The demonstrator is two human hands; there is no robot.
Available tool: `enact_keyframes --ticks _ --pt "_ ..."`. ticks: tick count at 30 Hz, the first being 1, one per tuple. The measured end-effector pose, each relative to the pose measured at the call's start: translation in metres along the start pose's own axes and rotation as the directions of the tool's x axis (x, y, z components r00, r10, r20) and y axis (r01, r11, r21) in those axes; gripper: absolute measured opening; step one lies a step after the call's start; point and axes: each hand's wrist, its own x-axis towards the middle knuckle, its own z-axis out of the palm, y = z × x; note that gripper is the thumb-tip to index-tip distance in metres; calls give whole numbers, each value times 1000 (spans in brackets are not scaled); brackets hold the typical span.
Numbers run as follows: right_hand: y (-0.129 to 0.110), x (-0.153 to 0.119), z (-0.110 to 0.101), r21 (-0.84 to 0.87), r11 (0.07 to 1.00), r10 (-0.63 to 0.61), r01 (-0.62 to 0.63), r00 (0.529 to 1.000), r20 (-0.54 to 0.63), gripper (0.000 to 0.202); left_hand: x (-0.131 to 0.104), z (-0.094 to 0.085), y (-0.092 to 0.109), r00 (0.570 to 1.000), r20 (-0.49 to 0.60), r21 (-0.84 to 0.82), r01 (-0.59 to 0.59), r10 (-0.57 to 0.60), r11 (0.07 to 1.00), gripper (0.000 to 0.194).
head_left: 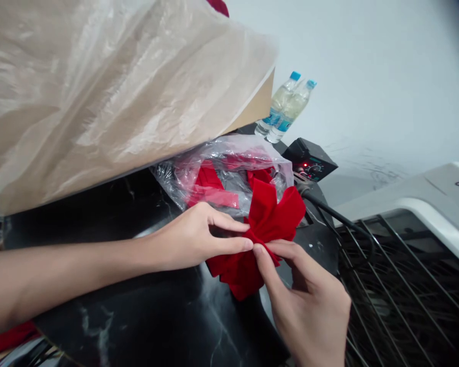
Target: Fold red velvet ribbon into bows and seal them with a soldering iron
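Note:
A red fabric bow (273, 211) with several wide loops is held up over the black marbled table (149, 316). My left hand (199, 237) pinches its middle from the left, thumb and index finger closed on the cloth. From the lower right, my right hand (309, 295) pinches the same middle part, its thumb tip almost against the left thumb tip. Part of the bow's centre is hidden behind the fingers. Just behind the bow lies a clear plastic bag (233, 148) with red fabric pieces (210, 186) inside.
A large cardboard box (258, 102) draped in plastic sheeting (130, 92) stands at the back left. Two bottles (285, 112) stand by the wall. A black control box (309, 159) with a red light and a cable (340, 216) sits beside a wire-grilled heater (398, 265) on the right.

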Motion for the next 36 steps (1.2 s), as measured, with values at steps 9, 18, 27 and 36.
enact_keyframes --ticks 9,18,27,36 --pt "27 17 -38 -158 768 -605 621 784 143 19 5 -7 3 924 274 -475 371 -266 798 19" --pt "22 17 -41 -6 595 -775 804 576 260 41 -1 -1 6 784 519 -452 591 -342 668 26" --pt "25 22 -55 -53 525 -738 850 485 469 33 0 0 5 831 447 -506 541 -331 672 22" --pt "50 15 -42 -55 561 -728 826 523 443 33 0 3 5 892 324 -498 444 -315 745 18"
